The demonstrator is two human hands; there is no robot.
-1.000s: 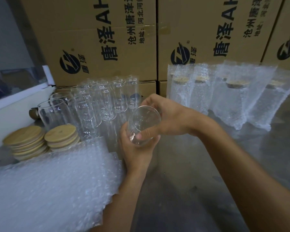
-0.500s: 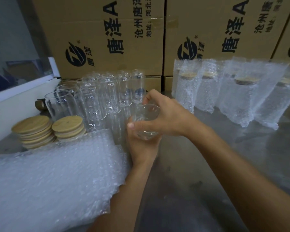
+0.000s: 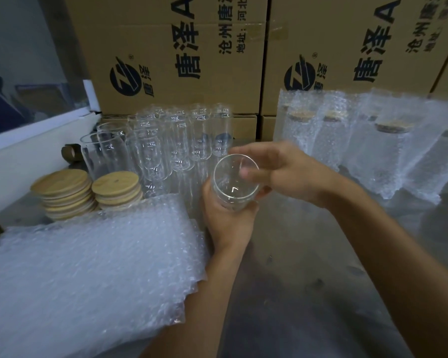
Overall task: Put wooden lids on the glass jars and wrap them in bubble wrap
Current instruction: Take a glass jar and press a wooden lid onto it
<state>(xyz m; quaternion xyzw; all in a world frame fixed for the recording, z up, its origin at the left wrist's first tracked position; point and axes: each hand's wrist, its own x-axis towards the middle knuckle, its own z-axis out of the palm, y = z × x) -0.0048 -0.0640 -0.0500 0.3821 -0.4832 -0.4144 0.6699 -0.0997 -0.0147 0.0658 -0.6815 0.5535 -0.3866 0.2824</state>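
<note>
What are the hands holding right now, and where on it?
The left hand grips a lidless glass jar around its lower body. The right hand rests its fingers at the jar's open rim.

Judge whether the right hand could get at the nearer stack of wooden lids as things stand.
Probably yes: the right hand hovers at the held jar, gripped by the left hand. The lid stack lies uncovered, across the bubble wrap.
</note>
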